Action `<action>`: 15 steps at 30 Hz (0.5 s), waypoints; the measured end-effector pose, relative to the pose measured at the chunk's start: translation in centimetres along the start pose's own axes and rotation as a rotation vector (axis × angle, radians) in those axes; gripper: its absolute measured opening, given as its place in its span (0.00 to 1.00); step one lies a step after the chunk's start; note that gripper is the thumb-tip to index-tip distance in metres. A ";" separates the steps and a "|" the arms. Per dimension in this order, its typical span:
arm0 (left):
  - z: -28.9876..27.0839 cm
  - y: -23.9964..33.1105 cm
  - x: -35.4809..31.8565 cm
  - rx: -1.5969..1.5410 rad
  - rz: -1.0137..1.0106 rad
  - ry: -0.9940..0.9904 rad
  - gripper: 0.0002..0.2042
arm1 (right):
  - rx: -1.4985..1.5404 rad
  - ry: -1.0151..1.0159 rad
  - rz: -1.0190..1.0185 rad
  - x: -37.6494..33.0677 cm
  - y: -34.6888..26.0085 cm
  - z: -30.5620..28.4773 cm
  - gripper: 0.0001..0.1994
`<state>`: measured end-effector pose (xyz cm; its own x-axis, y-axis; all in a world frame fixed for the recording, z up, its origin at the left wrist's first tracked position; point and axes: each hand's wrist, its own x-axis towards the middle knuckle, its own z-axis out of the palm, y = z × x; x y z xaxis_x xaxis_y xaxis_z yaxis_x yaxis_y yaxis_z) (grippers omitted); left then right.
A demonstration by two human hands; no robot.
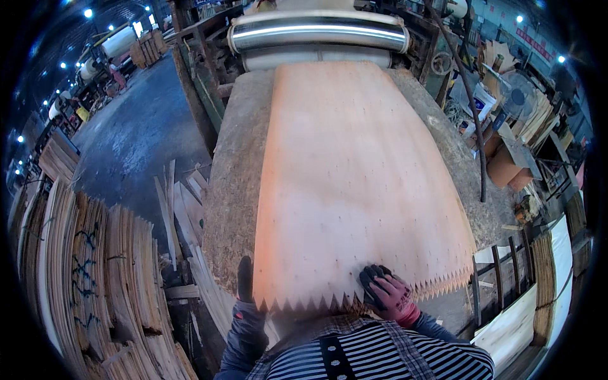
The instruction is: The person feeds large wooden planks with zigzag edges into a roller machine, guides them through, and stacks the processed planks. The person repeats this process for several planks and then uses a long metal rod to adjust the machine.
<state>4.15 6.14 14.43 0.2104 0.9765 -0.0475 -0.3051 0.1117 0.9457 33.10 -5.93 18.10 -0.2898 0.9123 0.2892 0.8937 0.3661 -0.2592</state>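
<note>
Striped fabric of the person's shirt (373,358) fills the lower edge, both forearms rising from it. Left hand (245,278), in a dark glove, sits at the near left corner of the veneer sheet (354,177); only the thumb side shows along the sheet's left edge, the rest is hidden under the sheet, so I cannot tell how far it is closed, though it looks to be gripping the edge. Right hand (387,292), in a red glove with black fingertips, lies palm down on top of the sheet near its near edge, fingers spread and flat, pressing rather than clasping; wrist bent back toward the body.

Veneer sheet: pale orange-pink wood, thin, smooth, dotted with rows of small dark marks. Near edge is cut in a sawtooth zigzag running across the full width. Sheet lies flat and lengthwise on the bench (231,190), a rough grey-brown slab that shows on both sides of it, wider strip on the left. Far end of the sheet reaches the shiny metal roller (316,31) of the machine at the top of the view; whether it enters beneath the roller I cannot tell.

Left of the bench: stacks of pale veneer sheets (95,272) on edge, then bare grey floor (139,126). Right: a fan (518,96) and brown buckets (506,166).
</note>
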 end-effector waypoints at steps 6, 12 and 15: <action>-1.7 -7.3 1.7 -0.820 -0.285 0.120 0.16 | 0.169 -0.351 0.073 4.0 2.0 1.2 0.25; -0.4 -9.6 0.3 0.170 -0.011 0.094 0.21 | 0.161 -0.134 0.363 5.3 9.1 5.7 0.33; -3.7 -14.3 1.2 -0.190 -0.286 0.326 0.19 | -0.219 -0.333 0.502 9.2 10.3 7.8 0.35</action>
<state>5.28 6.38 -0.35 0.0173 0.9050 -0.4252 -0.4486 0.3870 0.8056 36.95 7.64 10.88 0.1233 0.9839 -0.1295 0.9873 -0.1348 -0.0844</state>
